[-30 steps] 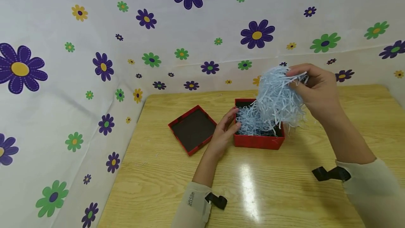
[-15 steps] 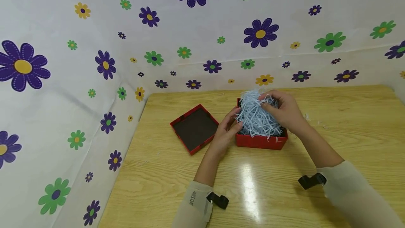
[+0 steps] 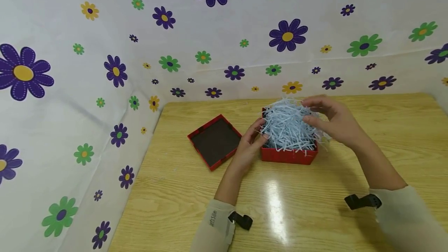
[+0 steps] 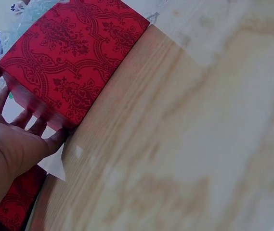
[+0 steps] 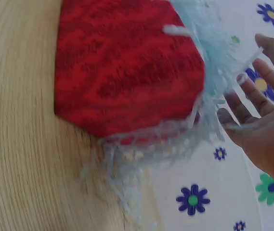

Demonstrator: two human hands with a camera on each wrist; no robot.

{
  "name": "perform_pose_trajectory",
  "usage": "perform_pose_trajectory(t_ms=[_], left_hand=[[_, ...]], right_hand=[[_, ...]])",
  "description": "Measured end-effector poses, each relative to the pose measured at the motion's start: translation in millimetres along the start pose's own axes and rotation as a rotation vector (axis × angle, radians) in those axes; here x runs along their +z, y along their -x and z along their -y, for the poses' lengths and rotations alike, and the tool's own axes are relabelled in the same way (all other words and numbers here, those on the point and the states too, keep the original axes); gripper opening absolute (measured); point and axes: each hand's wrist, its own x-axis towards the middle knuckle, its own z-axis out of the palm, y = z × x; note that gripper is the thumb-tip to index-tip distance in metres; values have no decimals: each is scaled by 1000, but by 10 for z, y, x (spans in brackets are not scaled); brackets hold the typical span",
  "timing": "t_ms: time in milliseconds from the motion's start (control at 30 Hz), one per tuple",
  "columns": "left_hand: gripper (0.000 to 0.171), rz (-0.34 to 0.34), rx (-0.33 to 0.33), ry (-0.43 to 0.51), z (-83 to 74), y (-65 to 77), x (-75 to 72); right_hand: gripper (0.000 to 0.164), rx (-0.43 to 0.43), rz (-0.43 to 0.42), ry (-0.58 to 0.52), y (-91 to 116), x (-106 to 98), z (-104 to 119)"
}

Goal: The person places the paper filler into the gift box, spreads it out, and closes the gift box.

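Observation:
A red patterned box (image 3: 288,156) stands on the table, heaped above its rim with pale blue shredded paper (image 3: 288,125). My left hand (image 3: 246,149) holds the box's left side; in the left wrist view its fingers (image 4: 38,126) lie against the side wall and the thumb is near the corner. Beside the heap's right edge is my right hand (image 3: 337,121), fingers apart and loosely bent. The right wrist view shows a few strands clinging to its fingertips (image 5: 224,115), with no clump in the palm. Paper hides the inside of the box.
A red lid (image 3: 215,142) with a dark inside lies upturned left of the box, close to the left forearm. Flower-printed white cloth (image 3: 196,30) rises behind and left of the wooden table (image 3: 175,205). Strands hang over the box's right side.
My right hand has lowered a clump of shredded paper into the box, let it go and drawn back to the right. My left hand has stayed at the box's side.

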Motion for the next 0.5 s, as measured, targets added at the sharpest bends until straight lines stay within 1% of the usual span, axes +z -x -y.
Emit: perform_pose_trajectory(t_ms=[133, 200, 267, 333, 400, 467, 500], left_hand=[[53, -11, -5, -4, -23, -3, 8], [53, -11, -11, -7, -19, -4, 7], [53, -11, -15, -10, -13, -4, 8], [53, -8, -14, -8, -5, -5, 10], [53, -5, -12, -4, 5, -7, 18], [53, -6, -12, -8, 1, -7, 10], [53, -5, -13, -8, -1, -7, 8]], right_hand=[[36, -53, -74, -227, 115, -203, -82], [36, -77, -108, -329, 160, -244, -117], [40, -102, -126, -395, 183, -241, -137], [47, -133, -116, -430, 182, -202, -141], [55, -152, -82, -425, 165, -135, -132], [60, -160, -33, -376, 123, -32, -116], [62, -159, -7, -333, 97, 23, -109]])
